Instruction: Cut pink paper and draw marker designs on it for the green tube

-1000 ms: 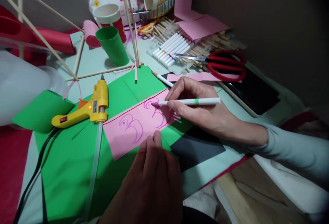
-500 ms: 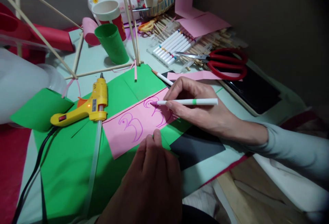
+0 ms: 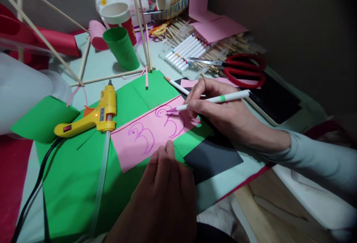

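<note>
My right hand is closed around a white felt-tip pen with a purple tip and a green band. The tip is at the head of the right-hand purple bird-like outline on a pink paper strip. A second such outline is at the left of the strip. At the strip's lower edge, my left hand presses with its fingers bunched together; its thumb is mostly hidden. Beneath the strip lies green paper, with black paper at the right.
A yellow glue gun, its light lit, lies left of the strip. Red-handled scissors rest by a dark phone. Behind are a pencil, boxed markers, a green cup and a wooden stick frame.
My right hand has shifted slightly right, and the pen is now tilted with its rear end higher. A small added mark shows in the right-hand outline's head. My left hand stays put.
</note>
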{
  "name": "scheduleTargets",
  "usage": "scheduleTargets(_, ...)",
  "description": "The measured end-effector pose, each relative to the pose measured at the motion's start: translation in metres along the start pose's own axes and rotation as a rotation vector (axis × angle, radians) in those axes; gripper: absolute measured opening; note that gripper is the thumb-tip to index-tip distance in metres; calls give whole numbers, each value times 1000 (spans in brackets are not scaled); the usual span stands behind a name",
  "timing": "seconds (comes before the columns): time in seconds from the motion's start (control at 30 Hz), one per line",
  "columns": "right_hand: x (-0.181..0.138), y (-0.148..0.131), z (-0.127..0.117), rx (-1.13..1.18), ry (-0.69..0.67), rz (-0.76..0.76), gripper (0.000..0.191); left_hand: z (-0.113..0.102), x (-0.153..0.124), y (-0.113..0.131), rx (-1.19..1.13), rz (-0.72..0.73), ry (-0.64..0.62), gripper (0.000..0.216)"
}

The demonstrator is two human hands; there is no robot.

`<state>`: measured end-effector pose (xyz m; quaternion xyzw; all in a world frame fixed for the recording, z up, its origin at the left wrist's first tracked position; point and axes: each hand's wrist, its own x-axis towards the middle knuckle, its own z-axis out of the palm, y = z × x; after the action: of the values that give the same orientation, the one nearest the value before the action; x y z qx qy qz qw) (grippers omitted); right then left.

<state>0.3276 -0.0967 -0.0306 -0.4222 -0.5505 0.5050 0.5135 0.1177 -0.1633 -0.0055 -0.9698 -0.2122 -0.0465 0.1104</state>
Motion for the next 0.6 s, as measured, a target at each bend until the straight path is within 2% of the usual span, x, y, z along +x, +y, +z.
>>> scheduleTargets(0.1,-1,4,-2,74,-10,-11,19,0,0,0,-3,-2,-17,28)
scheduleTargets(0.6,-4,-12,0,-81,-145,52,17,-1,-3,1,-5,-20,-7,34)
